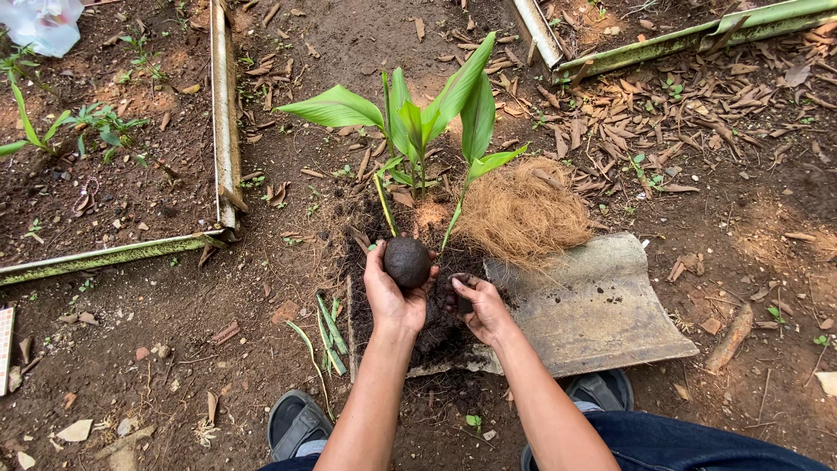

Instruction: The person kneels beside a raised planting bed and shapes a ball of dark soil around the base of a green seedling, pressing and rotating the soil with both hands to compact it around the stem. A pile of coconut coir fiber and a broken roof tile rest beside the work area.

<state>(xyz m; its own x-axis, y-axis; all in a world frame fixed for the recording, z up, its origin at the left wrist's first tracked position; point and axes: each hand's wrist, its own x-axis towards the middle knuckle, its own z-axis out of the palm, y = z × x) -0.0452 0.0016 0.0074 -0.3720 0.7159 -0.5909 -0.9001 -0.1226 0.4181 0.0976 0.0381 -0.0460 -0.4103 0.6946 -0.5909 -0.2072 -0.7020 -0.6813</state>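
My left hand (390, 292) cups a dark round ball of soil (407, 262) from below; a thin green stalk (384, 202) rises from the ball's top. My right hand (478, 307) hovers just right of it, fingers curled around a small pinch of dark soil over a heap of loose soil (436, 336). Behind the ball stand young plants with broad green leaves (418, 118). A mound of brown coconut fibre (523, 211) lies to their right, resting on the upper edge of a grey curved sheet (602, 310).
Pale planks border a garden bed (225, 113) at left, with small weeds inside. Dry leaves (663, 113) litter the ground at upper right. Cut green stems (330, 327) lie left of my forearm. My sandalled feet (296, 423) sit at the bottom edge.
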